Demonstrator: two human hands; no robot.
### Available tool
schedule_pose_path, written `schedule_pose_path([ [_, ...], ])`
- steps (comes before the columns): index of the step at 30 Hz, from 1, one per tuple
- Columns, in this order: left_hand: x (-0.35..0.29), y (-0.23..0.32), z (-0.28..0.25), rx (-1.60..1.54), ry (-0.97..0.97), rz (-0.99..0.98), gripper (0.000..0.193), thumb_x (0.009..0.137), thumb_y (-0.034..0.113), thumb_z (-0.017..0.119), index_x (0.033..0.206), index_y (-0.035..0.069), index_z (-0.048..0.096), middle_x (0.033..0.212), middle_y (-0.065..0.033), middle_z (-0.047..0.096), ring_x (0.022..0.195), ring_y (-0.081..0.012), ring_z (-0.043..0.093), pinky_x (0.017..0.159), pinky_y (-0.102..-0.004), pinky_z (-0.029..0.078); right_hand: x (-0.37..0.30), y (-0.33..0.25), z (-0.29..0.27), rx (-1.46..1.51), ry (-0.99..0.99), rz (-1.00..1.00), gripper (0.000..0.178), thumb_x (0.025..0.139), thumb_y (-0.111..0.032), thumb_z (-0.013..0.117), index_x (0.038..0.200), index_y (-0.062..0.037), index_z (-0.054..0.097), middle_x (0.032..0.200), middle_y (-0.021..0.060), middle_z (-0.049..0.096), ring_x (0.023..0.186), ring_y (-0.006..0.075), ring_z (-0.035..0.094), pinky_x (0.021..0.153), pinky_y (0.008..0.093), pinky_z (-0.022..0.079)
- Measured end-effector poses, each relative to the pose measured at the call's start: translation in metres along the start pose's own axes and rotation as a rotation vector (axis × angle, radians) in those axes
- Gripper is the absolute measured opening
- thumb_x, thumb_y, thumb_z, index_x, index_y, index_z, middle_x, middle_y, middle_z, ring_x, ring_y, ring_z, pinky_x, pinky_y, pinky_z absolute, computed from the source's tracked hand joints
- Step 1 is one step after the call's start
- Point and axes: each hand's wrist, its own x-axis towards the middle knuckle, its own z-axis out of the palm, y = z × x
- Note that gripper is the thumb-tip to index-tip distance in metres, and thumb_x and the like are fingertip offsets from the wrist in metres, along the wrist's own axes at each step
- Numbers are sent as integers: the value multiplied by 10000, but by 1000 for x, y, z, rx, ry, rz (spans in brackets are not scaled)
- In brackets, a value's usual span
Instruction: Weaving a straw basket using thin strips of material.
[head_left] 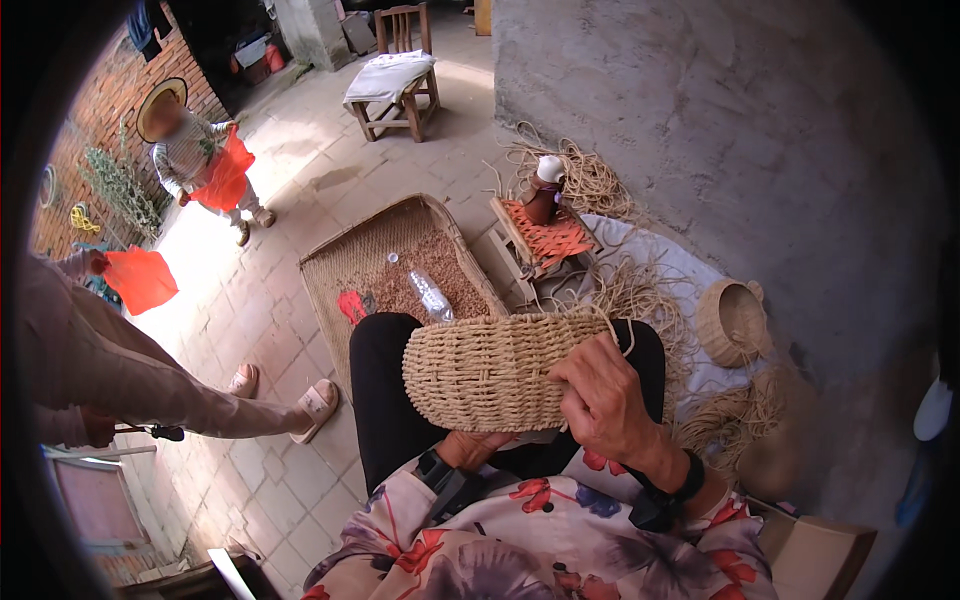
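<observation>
A half-woven-looking basket [490, 375] of tan cord rests over my lap, its side wall facing me. Beneath its lower edge my left hand [478, 447] supports it, fingers mostly hidden under the weave. My right hand [607, 395] is closed at the basket's right end, its bent fingertips pressed on the wall. A loose cord [631, 338] loops from the rim beside the right knuckles. Whether that cord also runs between the fingers, I cannot tell.
Before my knees lies a shallow woven tray [330, 255] with brown bits and a plastic bottle [430, 294]. A low stool [545, 235] carries a brown container [543, 200]. Cord bundles [640, 300] and another basket [715, 320] lie right. Two people stand left; a chair [400, 90] stands beyond.
</observation>
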Motion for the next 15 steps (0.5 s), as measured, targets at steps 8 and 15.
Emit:
schedule_pose_path([
  [8,14,-2,0,85,9,28,413,926,140,618,1310,47,499,1300,-68,543,1189,-180,514,1036,-316,424,2,2,-4,87,-7,64,171,718,52,625,863,-22,568,800,115,541,769,307,554,683,401,464],
  [15,19,-1,-1,136,-1,37,422,922,134,622,1314,51,490,1301,-73,538,1189,-180,514,1037,-316,425,28,16,-15,-12,-155,-23,107,760,-13,645,826,-18,561,737,119,582,699,314,603,635,402,489],
])
